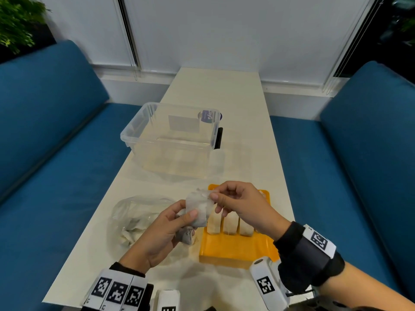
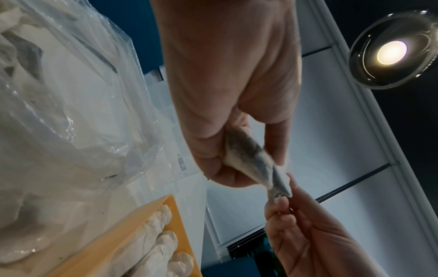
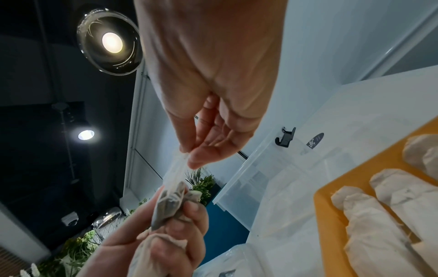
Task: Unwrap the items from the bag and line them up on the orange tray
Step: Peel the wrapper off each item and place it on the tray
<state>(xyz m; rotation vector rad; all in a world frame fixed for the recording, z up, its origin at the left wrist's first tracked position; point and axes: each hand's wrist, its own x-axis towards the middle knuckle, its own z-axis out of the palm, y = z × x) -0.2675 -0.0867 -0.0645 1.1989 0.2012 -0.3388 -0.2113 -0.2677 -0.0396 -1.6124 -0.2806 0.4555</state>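
Above the worktop (image 1: 224, 93), the left hand (image 1: 157, 234) grips a wrapped item (image 1: 198, 209) while the right hand (image 1: 244, 207) pinches its wrapper's top edge. Orange tray (image 1: 235, 250) lies beneath the right hand; bag (image 1: 132, 216) left of both hands.

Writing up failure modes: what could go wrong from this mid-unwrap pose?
1. The right hand only pinches the edge of the wrapper; it may tear or slip.
2. The left hand holds the item above the table, beside the orange tray; once freed it could drop outside.
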